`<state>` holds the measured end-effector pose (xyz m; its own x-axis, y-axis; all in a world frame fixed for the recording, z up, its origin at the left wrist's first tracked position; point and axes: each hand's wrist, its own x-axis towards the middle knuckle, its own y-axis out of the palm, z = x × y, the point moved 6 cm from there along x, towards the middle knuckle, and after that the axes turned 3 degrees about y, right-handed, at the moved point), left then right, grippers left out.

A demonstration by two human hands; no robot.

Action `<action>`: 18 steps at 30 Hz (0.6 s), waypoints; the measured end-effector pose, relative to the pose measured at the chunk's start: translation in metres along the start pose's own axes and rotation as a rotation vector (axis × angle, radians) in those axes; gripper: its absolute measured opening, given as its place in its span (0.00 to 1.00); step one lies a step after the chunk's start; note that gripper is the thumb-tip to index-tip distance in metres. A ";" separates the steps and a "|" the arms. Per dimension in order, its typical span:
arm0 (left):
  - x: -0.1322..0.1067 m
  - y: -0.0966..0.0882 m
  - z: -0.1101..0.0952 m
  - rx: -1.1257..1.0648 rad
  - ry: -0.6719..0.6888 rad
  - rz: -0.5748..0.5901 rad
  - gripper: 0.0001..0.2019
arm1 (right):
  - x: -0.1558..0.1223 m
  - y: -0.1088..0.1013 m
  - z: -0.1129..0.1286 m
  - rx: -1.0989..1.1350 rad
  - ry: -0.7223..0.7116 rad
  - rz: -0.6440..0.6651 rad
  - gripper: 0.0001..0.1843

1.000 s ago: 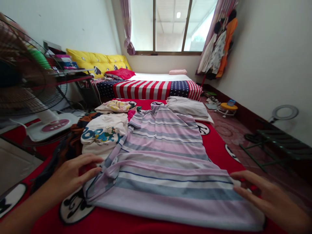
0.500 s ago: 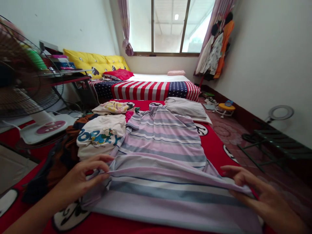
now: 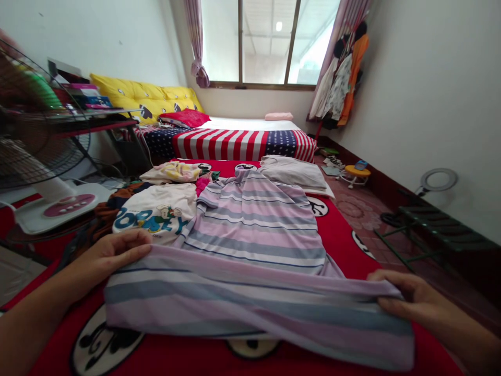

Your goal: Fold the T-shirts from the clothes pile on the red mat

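Note:
A striped polo shirt (image 3: 258, 230) in lilac, grey-blue and white lies on the red patterned bedspread (image 3: 188, 355), its collar toward the window. My left hand (image 3: 121, 249) pinches the near part of the shirt at its left side. On the right, my right hand (image 3: 399, 292) grips the same part between thumb and fingers. Between the two hands the fabric is stretched into a raised fold, and its lower edge hangs toward me over the bedspread. Beside the shirt on the left is a white T-shirt (image 3: 160, 209) with a cartoon print.
Folded grey clothing (image 3: 293, 172) lies beyond the shirt at right; a yellow-and-white garment (image 3: 172, 172) lies at left. A fan (image 3: 47, 156) stands at the left edge. At right are a green slatted stool (image 3: 442, 224) and a ring light (image 3: 439, 180). Another bed (image 3: 227, 143) stands under the window.
Both hands have lifted the near part of the shirt and pulled it taut. My left hand moved left and slightly up; my right hand has closed on the fabric. The view shifted slightly.

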<state>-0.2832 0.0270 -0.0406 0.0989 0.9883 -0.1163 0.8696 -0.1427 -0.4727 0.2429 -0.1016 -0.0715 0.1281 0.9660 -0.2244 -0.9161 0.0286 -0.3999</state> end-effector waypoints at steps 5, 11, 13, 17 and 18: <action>0.045 0.008 -0.024 0.303 0.250 -0.131 0.18 | 0.053 0.002 0.011 0.170 -0.048 -0.118 0.29; 0.015 0.046 -0.044 0.623 0.692 -0.246 0.15 | 0.056 -0.007 -0.009 -0.036 -0.136 -0.281 0.32; -0.008 0.067 -0.035 0.628 0.680 -0.029 0.12 | 0.033 -0.008 -0.014 -0.259 -0.142 -0.260 0.23; -0.049 0.100 -0.007 0.681 0.604 0.389 0.09 | -0.007 0.001 -0.026 -0.572 -0.174 -0.067 0.16; -0.053 0.104 -0.001 0.694 0.609 0.401 0.11 | -0.012 0.004 -0.029 -0.600 -0.186 -0.043 0.19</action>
<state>-0.1976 -0.0405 -0.0823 0.7216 0.6923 -0.0038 0.2633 -0.2794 -0.9234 0.2487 -0.1205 -0.0960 0.0427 0.9973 -0.0605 -0.5322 -0.0285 -0.8461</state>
